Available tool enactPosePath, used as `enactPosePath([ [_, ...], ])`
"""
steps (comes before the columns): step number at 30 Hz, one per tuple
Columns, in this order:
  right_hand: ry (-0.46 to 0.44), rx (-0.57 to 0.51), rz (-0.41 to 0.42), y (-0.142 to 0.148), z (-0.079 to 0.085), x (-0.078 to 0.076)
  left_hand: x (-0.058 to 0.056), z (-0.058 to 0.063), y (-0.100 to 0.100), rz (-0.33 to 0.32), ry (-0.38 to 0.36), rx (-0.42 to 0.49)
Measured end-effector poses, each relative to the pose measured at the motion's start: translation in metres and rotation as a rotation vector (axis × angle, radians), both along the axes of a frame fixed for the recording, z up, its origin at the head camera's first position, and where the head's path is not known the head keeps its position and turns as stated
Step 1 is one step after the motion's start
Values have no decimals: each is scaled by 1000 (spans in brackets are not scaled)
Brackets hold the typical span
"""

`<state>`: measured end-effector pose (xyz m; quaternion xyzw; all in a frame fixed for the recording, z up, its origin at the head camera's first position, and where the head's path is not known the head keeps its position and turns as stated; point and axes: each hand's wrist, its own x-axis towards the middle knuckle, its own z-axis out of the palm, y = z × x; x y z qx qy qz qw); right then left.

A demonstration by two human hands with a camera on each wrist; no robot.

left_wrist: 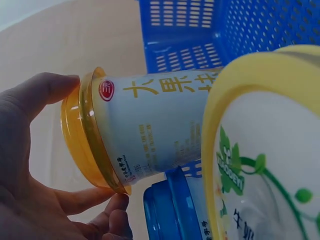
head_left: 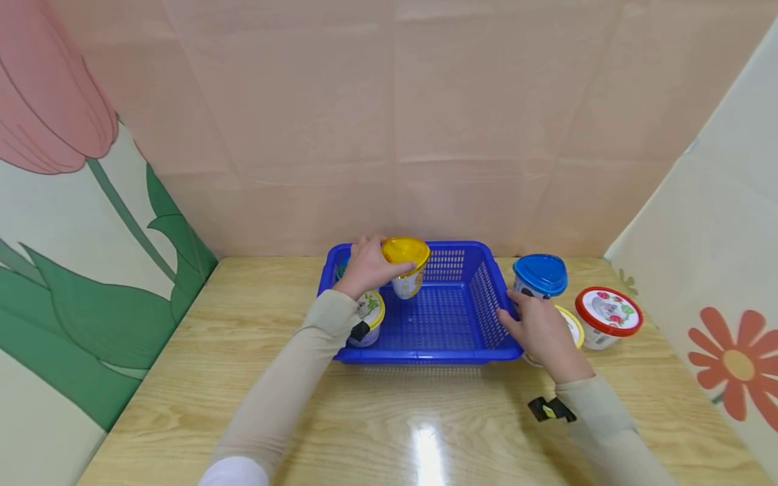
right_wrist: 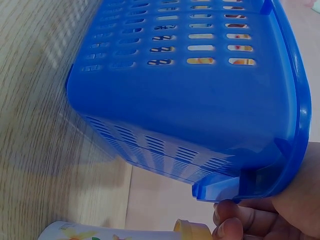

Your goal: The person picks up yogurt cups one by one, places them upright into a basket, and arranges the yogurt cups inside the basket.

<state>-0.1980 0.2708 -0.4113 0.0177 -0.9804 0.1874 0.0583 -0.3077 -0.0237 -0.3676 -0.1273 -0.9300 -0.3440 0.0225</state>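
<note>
My left hand pinches a yogurt cup with an orange-yellow lid by its lid, thumb and fingers on opposite sides. The cup is upright over the left part of a blue plastic basket. Inside the basket's left end stands a tub with a pale yellow lid. A blue-green lid shows behind it, mostly hidden by my left hand in the head view. My right hand grips the basket's right rim, its fingers curled under the edge in the right wrist view.
Right of the basket stand a cup with a blue lid and a tub with a red-rimmed lid. Another yellow-lidded tub is partly covered by my right hand. The wooden table meets a wall behind the basket.
</note>
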Motion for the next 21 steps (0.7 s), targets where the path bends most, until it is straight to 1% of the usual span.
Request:
enactPosePath([
  [9, -1, 1, -1, -1, 1, 1, -3, -6, 0, -19, -28, -51],
  [14, 0, -2, 1, -1, 1, 1, -4, -8, 1, -25, -24, -80],
  [21, 0, 0, 0, -1, 2, 1, -5, -9, 3, -16, -10, -146],
])
